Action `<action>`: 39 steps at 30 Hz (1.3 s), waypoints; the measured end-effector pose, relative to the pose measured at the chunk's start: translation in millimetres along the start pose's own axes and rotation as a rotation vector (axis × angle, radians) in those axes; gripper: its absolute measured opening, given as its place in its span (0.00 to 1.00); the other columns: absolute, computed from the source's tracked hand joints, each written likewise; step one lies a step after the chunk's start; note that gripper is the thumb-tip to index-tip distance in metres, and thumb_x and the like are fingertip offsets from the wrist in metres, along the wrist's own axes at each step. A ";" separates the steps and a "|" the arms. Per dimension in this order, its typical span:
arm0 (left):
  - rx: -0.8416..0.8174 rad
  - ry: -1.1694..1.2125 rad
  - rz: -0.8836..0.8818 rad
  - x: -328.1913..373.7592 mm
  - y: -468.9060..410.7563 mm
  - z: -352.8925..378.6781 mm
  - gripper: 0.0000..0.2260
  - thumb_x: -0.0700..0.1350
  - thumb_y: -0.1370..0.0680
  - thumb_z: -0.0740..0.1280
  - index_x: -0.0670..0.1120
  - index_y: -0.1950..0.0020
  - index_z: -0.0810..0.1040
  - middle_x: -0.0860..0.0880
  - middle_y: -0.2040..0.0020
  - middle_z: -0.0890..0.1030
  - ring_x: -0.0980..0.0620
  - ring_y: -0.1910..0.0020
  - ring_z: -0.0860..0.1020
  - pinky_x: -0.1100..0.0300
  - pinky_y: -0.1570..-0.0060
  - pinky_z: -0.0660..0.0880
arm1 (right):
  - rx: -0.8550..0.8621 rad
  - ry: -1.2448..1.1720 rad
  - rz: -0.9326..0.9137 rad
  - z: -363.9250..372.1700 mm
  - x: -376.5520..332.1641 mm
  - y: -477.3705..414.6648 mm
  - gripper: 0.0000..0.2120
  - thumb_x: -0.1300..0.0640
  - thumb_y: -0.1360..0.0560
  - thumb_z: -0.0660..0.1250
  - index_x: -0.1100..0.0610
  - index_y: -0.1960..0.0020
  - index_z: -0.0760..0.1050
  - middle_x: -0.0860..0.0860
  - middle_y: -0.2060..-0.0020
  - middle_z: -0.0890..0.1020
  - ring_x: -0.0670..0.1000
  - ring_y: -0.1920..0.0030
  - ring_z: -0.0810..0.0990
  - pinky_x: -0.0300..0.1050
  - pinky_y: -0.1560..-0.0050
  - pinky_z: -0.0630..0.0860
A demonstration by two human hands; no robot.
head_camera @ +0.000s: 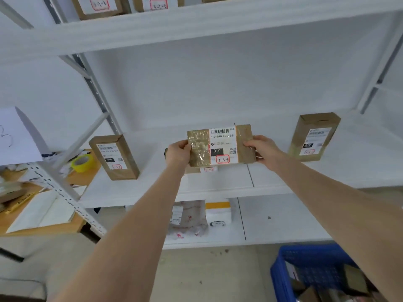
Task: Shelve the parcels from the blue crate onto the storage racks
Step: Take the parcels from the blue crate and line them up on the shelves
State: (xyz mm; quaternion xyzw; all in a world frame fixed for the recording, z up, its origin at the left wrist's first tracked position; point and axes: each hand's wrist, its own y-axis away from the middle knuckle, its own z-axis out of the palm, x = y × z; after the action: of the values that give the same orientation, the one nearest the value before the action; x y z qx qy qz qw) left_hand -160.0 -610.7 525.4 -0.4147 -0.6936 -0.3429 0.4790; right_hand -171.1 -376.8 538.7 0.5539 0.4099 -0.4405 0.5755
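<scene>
I hold a flat brown cardboard parcel (220, 146) with a white label marked 3-3-3 over the middle white shelf (218, 184). My left hand (177, 152) grips its left end and my right hand (260, 149) grips its right end. Just below it, another parcel's label (208, 169) peeks out on the shelf. Two more brown parcels stand upright on that shelf, one at the left (114, 158) and one at the right (314, 136). The blue crate (309, 273) sits on the floor at the lower right, with parcels inside.
The upper shelf (196, 25) carries labelled boxes (98, 6). On the lower shelf (272, 219) lie soft mailers (189, 216). A wooden table (43, 225) at the left holds yellow tape (84, 163) and envelopes. Grey rack uprights (96, 92) frame the bay.
</scene>
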 end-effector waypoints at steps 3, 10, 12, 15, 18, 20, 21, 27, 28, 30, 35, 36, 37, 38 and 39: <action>0.033 0.024 -0.067 -11.2 2.9 22.9 0.09 0.42 0.24 0.65 0.49 0.49 0.84 0.48 0.59 0.82 0.43 0.55 0.82 0.46 0.48 0.79 | -0.003 0.060 0.026 -19.7 8.6 -17.5 0.16 0.62 0.26 0.68 0.55 0.40 0.72 0.51 0.53 0.79 0.51 0.52 0.77 0.43 0.57 0.75; 0.021 0.143 -0.119 -22.9 3.3 69.1 0.05 0.35 0.26 0.69 0.41 0.52 0.82 0.47 0.60 0.82 0.46 0.59 0.80 0.50 0.52 0.81 | 0.077 0.144 0.072 -54.2 41.8 -55.5 0.15 0.67 0.27 0.63 0.59 0.41 0.72 0.53 0.58 0.77 0.52 0.57 0.76 0.43 0.59 0.73; 0.005 0.132 -0.144 -28.4 3.0 86.4 0.08 0.35 0.26 0.70 0.39 0.48 0.82 0.46 0.56 0.82 0.47 0.57 0.81 0.52 0.51 0.81 | 0.149 0.222 0.052 -63.5 54.1 -66.8 0.19 0.68 0.29 0.63 0.61 0.38 0.71 0.55 0.53 0.78 0.54 0.52 0.76 0.45 0.56 0.73; 0.004 0.081 -0.139 -42.7 0.9 109.0 0.07 0.35 0.27 0.70 0.43 0.51 0.81 0.46 0.53 0.83 0.47 0.53 0.81 0.51 0.48 0.80 | 0.226 0.314 0.035 -73.4 72.4 -80.4 0.23 0.70 0.31 0.63 0.61 0.37 0.70 0.56 0.47 0.78 0.56 0.48 0.76 0.46 0.54 0.71; -0.001 0.012 -0.123 -55.8 0.0 124.0 0.08 0.36 0.26 0.68 0.44 0.48 0.78 0.49 0.50 0.81 0.49 0.50 0.79 0.56 0.46 0.77 | 0.245 0.345 0.021 -75.6 89.0 -90.0 0.22 0.71 0.31 0.64 0.61 0.38 0.70 0.54 0.48 0.77 0.55 0.47 0.75 0.45 0.52 0.70; -0.010 -0.013 -0.130 -60.4 0.3 132.1 0.11 0.37 0.24 0.66 0.43 0.42 0.76 0.50 0.47 0.80 0.52 0.53 0.76 0.61 0.52 0.72 | 0.248 0.321 0.010 -74.4 97.7 -93.9 0.22 0.70 0.31 0.66 0.60 0.38 0.70 0.52 0.48 0.75 0.52 0.48 0.73 0.44 0.51 0.70; -0.019 -0.017 -0.138 -62.1 0.9 135.4 0.11 0.38 0.24 0.65 0.43 0.41 0.76 0.50 0.46 0.79 0.53 0.53 0.75 0.62 0.53 0.70 | 0.235 0.295 0.003 -73.6 101.9 -95.2 0.23 0.69 0.31 0.68 0.60 0.38 0.70 0.51 0.48 0.75 0.51 0.48 0.74 0.44 0.50 0.70; 0.007 -0.019 -0.218 -73.4 5.1 148.0 0.12 0.44 0.24 0.65 0.44 0.41 0.75 0.50 0.46 0.79 0.51 0.50 0.75 0.59 0.49 0.71 | 0.163 0.122 0.001 -78.4 116.0 -102.6 0.24 0.44 0.30 0.73 0.58 0.42 0.72 0.49 0.48 0.80 0.48 0.48 0.78 0.42 0.47 0.72; 0.007 0.002 -0.236 -71.8 6.1 149.0 0.13 0.47 0.24 0.64 0.44 0.41 0.75 0.49 0.47 0.79 0.50 0.49 0.76 0.56 0.47 0.72 | 0.173 0.122 0.010 -79.6 115.4 -103.3 0.25 0.40 0.28 0.69 0.57 0.41 0.71 0.49 0.47 0.78 0.48 0.46 0.77 0.43 0.44 0.71; 0.010 0.063 -0.267 -66.9 8.3 150.5 0.16 0.54 0.24 0.63 0.45 0.42 0.75 0.48 0.47 0.80 0.48 0.47 0.78 0.52 0.42 0.74 | 0.200 0.121 0.018 -81.6 115.5 -104.8 0.29 0.36 0.26 0.63 0.55 0.34 0.68 0.50 0.42 0.75 0.50 0.42 0.73 0.47 0.38 0.69; 0.060 0.061 -0.291 -62.5 6.8 155.5 0.19 0.58 0.25 0.62 0.46 0.43 0.77 0.47 0.47 0.81 0.45 0.45 0.79 0.48 0.41 0.75 | 0.194 0.207 -0.066 -81.3 120.2 -101.0 0.23 0.43 0.23 0.63 0.53 0.32 0.70 0.49 0.40 0.77 0.50 0.41 0.75 0.45 0.39 0.70; 0.067 0.062 -0.285 -63.9 6.7 156.5 0.16 0.55 0.25 0.61 0.46 0.44 0.77 0.47 0.47 0.81 0.45 0.45 0.79 0.48 0.41 0.75 | 0.166 0.213 -0.086 -81.8 121.5 -98.3 0.21 0.46 0.24 0.65 0.52 0.34 0.71 0.48 0.43 0.78 0.49 0.44 0.75 0.43 0.42 0.70; 0.071 0.052 -0.276 -64.7 7.7 157.2 0.13 0.52 0.24 0.60 0.46 0.46 0.77 0.47 0.47 0.81 0.45 0.46 0.79 0.49 0.41 0.75 | 0.142 0.233 -0.104 -82.6 123.4 -96.2 0.19 0.50 0.25 0.67 0.52 0.35 0.72 0.47 0.46 0.79 0.48 0.46 0.76 0.41 0.45 0.69; 0.073 0.032 -0.268 -66.2 8.8 158.4 0.12 0.48 0.23 0.58 0.46 0.46 0.77 0.46 0.47 0.81 0.46 0.47 0.78 0.51 0.43 0.76 | 0.130 0.278 -0.124 -83.6 125.5 -94.8 0.17 0.53 0.25 0.67 0.52 0.36 0.72 0.47 0.48 0.79 0.49 0.48 0.76 0.40 0.48 0.68; 0.075 0.014 -0.261 -67.8 10.5 159.9 0.11 0.45 0.23 0.57 0.46 0.45 0.76 0.46 0.46 0.81 0.47 0.51 0.78 0.54 0.47 0.76 | 0.136 0.349 -0.142 -84.6 127.8 -94.4 0.16 0.55 0.24 0.66 0.53 0.37 0.72 0.47 0.50 0.79 0.50 0.49 0.76 0.40 0.49 0.68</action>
State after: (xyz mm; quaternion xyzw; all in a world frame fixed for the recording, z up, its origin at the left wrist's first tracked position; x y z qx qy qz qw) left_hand -198.0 -483.4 413.0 -0.3001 -0.7507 -0.3791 0.4503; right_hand -225.1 -298.9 385.7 0.6289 0.5108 -0.4040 0.4247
